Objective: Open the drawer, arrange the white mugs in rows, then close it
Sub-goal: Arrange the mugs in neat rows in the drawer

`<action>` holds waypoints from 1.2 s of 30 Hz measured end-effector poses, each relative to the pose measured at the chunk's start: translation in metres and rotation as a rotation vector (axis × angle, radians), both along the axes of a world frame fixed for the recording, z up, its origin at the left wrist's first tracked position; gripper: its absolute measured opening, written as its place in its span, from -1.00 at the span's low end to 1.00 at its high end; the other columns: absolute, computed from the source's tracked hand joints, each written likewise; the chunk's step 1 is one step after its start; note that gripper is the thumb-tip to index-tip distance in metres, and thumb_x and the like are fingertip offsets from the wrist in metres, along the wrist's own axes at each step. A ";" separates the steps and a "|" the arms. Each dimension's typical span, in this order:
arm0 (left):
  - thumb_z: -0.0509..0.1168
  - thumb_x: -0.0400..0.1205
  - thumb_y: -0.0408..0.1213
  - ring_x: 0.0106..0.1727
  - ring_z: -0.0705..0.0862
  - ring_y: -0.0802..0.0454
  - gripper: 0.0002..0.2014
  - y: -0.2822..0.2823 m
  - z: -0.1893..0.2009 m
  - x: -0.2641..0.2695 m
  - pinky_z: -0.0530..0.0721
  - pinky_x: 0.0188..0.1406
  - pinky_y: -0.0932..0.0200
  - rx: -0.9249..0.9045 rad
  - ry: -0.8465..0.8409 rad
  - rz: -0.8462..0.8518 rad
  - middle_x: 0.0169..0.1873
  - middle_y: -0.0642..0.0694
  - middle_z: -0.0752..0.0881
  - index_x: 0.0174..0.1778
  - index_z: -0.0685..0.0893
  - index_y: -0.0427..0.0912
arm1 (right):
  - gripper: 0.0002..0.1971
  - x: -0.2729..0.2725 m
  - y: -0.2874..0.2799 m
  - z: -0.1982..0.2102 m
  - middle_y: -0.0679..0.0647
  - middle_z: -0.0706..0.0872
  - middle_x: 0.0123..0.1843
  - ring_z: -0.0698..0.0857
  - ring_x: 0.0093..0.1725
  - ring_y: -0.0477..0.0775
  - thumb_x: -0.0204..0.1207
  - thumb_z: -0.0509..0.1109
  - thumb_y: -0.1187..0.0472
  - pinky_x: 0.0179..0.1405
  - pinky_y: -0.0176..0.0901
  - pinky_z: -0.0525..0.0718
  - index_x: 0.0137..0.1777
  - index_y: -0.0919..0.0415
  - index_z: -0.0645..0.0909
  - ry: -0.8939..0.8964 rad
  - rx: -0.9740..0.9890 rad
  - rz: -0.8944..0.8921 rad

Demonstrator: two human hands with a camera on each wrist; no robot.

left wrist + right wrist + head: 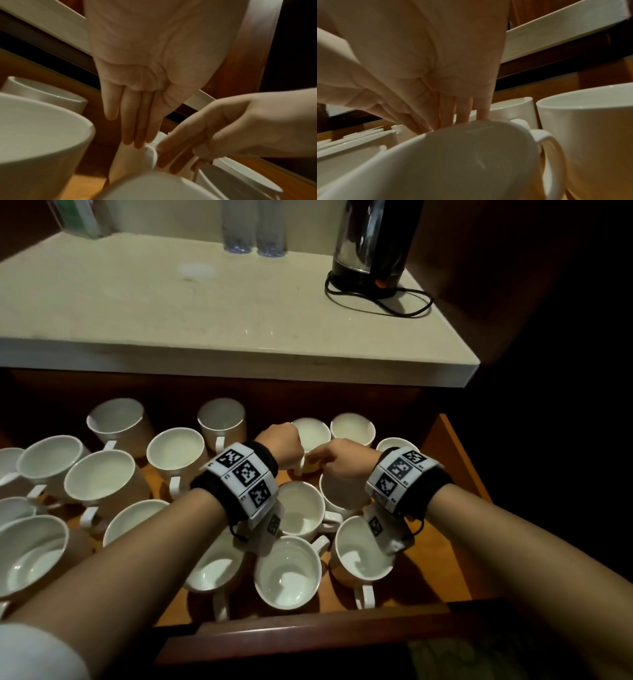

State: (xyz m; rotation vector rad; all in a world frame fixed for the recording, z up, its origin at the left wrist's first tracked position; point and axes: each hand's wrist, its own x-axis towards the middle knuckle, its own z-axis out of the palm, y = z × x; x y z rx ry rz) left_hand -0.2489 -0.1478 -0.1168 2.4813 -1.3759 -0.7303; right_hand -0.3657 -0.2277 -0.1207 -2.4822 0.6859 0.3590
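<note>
Several white mugs stand loosely scattered in the open wooden drawer [455, 467]. Both hands meet at one mug [310, 436] toward the back, right of centre. My left hand [291, 460] points its straight fingers [135, 135] down against that mug's side, beside its handle [150, 155]. My right hand [322, 460] comes in from the right, and its extended fingertips [171, 155] touch the same handle. In the right wrist view the right hand's fingers [458, 115] reach straight ahead past a near mug's rim [471, 135]. Neither hand curls round anything.
Mugs crowd the drawer on every side of the hands, some with handles facing different ways. Above the drawer a pale counter [239, 344] overhangs its back. On the counter stand a black kettle [371, 251] with its cord, two bottles [253, 227] and a clear box [78, 217].
</note>
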 end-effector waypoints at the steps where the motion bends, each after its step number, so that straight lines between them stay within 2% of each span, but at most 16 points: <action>1: 0.33 0.49 -0.37 0.18 0.71 -0.10 -0.72 0.000 0.000 0.000 0.68 0.22 0.01 0.001 0.002 -0.004 0.12 -0.16 0.78 0.09 0.79 -0.25 | -0.52 0.001 0.000 0.001 0.09 0.66 0.38 0.60 0.38 0.09 0.54 0.15 0.47 0.42 -0.09 0.49 0.41 0.18 0.58 0.011 -0.014 0.009; 5: 0.24 0.54 -0.37 0.16 0.71 -0.10 -0.72 -0.001 0.006 -0.003 0.68 0.18 0.03 -0.030 -0.013 -0.013 0.10 -0.16 0.78 0.07 0.79 -0.22 | -0.63 -0.005 -0.006 0.008 0.11 0.68 0.35 0.62 0.35 0.09 0.59 0.24 0.34 0.35 -0.18 0.50 0.39 0.21 0.60 0.010 -0.041 0.019; 9: 0.19 0.58 -0.32 0.18 0.68 -0.18 -0.69 -0.007 0.020 -0.010 0.59 -0.01 0.10 -0.058 -0.062 -0.030 0.14 -0.20 0.75 0.17 0.73 -0.19 | -0.72 -0.026 -0.015 0.020 0.11 0.74 0.24 0.66 0.25 0.06 0.60 0.30 0.25 0.05 -0.36 0.46 0.28 0.23 0.66 -0.041 -0.099 -0.070; 12: 0.24 0.58 -0.30 0.18 0.69 -0.17 -0.68 -0.007 0.022 -0.014 0.63 0.02 0.08 0.027 -0.058 -0.049 0.14 -0.21 0.75 0.24 0.69 -0.21 | -0.76 -0.043 -0.019 0.022 0.13 0.76 0.13 0.69 0.16 0.10 0.59 0.33 0.17 0.03 -0.21 0.54 0.16 0.22 0.70 0.015 -0.185 -0.114; 13: 0.24 0.58 -0.31 0.14 0.71 -0.15 -0.69 -0.007 0.022 -0.017 0.67 0.03 0.07 0.046 -0.050 -0.061 0.10 -0.20 0.76 0.21 0.70 -0.22 | -0.78 -0.050 -0.020 0.022 0.13 0.76 0.10 0.70 0.14 0.10 0.58 0.34 0.15 0.02 -0.17 0.57 0.12 0.20 0.71 0.030 -0.208 -0.135; 15: 0.20 0.56 -0.34 0.00 0.74 -0.11 -0.75 -0.007 0.021 -0.023 0.70 -0.08 0.10 0.037 -0.029 -0.084 -0.05 -0.17 0.80 0.04 0.74 -0.23 | -0.78 -0.059 -0.019 0.022 0.12 0.76 0.04 0.70 0.12 0.11 0.57 0.34 0.12 -0.02 -0.16 0.55 0.09 0.21 0.71 0.073 -0.237 -0.154; 17: 0.19 0.57 -0.38 -0.05 0.77 -0.11 -0.77 -0.008 0.021 -0.031 0.75 -0.06 0.07 0.032 0.000 -0.113 -0.10 -0.18 0.81 -0.05 0.76 -0.27 | -0.74 -0.065 -0.014 0.020 0.12 0.71 0.03 0.67 0.15 0.13 0.58 0.35 0.12 0.00 -0.16 0.52 0.15 0.26 0.66 0.122 -0.237 -0.147; 19: 0.23 0.59 -0.37 0.04 0.77 -0.13 -0.78 -0.010 0.020 -0.038 0.75 0.10 0.03 0.034 0.017 -0.130 -0.03 -0.21 0.81 0.01 0.77 -0.30 | -0.70 -0.069 -0.009 0.016 0.13 0.69 0.14 0.66 0.17 0.15 0.56 0.36 0.14 0.07 -0.13 0.54 0.23 0.25 0.57 0.120 -0.175 -0.158; 22: 0.28 0.57 -0.36 0.06 0.78 -0.11 -0.80 -0.012 0.019 -0.042 0.72 0.16 0.04 0.055 0.000 -0.149 -0.03 -0.19 0.82 -0.01 0.80 -0.27 | -0.60 -0.071 -0.006 0.006 0.16 0.63 0.31 0.65 0.20 0.21 0.57 0.34 0.19 0.21 0.03 0.61 0.39 0.17 0.44 0.102 -0.118 -0.166; 24: 0.33 0.55 -0.34 0.07 0.77 -0.09 -0.80 -0.012 0.016 -0.042 0.70 0.18 0.06 0.116 -0.017 -0.176 -0.02 -0.19 0.82 0.01 0.80 -0.26 | -0.57 -0.070 -0.006 0.003 0.15 0.63 0.34 0.64 0.24 0.19 0.59 0.31 0.19 0.27 0.06 0.60 0.46 0.13 0.43 0.142 -0.162 -0.169; 26: 0.36 0.57 -0.29 0.13 0.74 -0.10 -0.76 -0.012 0.016 -0.045 0.66 0.21 0.08 0.141 -0.059 -0.194 0.06 -0.20 0.79 0.10 0.77 -0.28 | -0.58 -0.070 -0.007 0.003 0.13 0.66 0.31 0.62 0.27 0.15 0.59 0.31 0.16 0.28 -0.01 0.59 0.45 0.13 0.50 0.157 -0.191 -0.170; 28: 0.31 0.61 -0.29 0.21 0.68 -0.15 -0.73 -0.013 0.017 -0.048 0.59 0.21 0.08 0.131 -0.090 -0.209 0.14 -0.23 0.74 0.16 0.70 -0.35 | -0.63 -0.072 -0.009 0.003 0.10 0.70 0.25 0.63 0.24 0.12 0.59 0.32 0.15 0.22 -0.09 0.57 0.39 0.14 0.58 0.144 -0.188 -0.192; 31: 0.16 0.68 -0.33 0.26 0.61 -0.21 -0.72 -0.016 0.015 -0.053 0.53 0.20 0.06 0.107 -0.095 -0.244 0.20 -0.28 0.68 0.20 0.65 -0.38 | -0.73 -0.078 -0.011 0.001 0.12 0.77 0.11 0.68 0.13 0.13 0.60 0.31 0.13 0.11 -0.06 0.62 0.20 0.21 0.69 0.163 -0.213 -0.261; 34: 0.08 0.69 -0.34 0.25 0.62 -0.21 -0.69 -0.022 0.008 -0.057 0.55 0.17 0.05 0.110 -0.090 -0.264 0.22 -0.31 0.67 0.23 0.62 -0.39 | -0.76 -0.086 -0.013 -0.003 0.14 0.75 -0.08 0.66 -0.09 0.10 0.61 0.30 0.10 -0.13 -0.11 0.59 0.03 0.23 0.71 0.197 -0.240 -0.287; 36: 0.08 0.70 -0.32 0.25 0.62 -0.19 -0.68 -0.025 0.006 -0.059 0.55 0.17 0.06 0.118 -0.093 -0.272 0.23 -0.29 0.66 0.26 0.61 -0.37 | -0.79 -0.092 -0.013 -0.004 0.08 0.67 -0.24 0.60 -0.25 0.04 0.59 0.33 0.08 -0.28 -0.17 0.51 -0.13 0.20 0.69 0.206 -0.247 -0.297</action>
